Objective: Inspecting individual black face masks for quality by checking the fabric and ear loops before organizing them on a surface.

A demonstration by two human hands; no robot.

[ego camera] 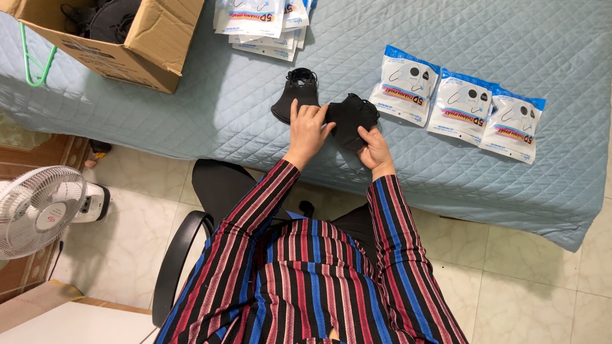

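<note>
1. Black fabric face mask (351, 118), folded, lying on the quilted blue bed cover (191, 114) near its front edge; judged very light, soft and limp, not fragile, likely to flop or unfold if lifted by one corner.
2. Right hand (376, 150) closed on the lower edge of that mask, thumb over the cloth, fingers beneath; grip appears a light pinch.
3. Left hand (308, 130) open and flat, fingers spread, resting between the two dark pieces, fingertips touching the held mask's left edge.
4. Second black mask stack (294, 95) just beside the left hand, ear loops bunched on top; equally soft, probably several thin layers apt to slide apart.
5. Best hold, as judged: along the folded edge or the seam, both sides supported; ear loops stretchy, prone to snagging.
6. Three sealed mask packets (459, 105) in a row to the right; further packets (261, 25) and a cardboard box (137, 48) of dark items farther back.
</note>
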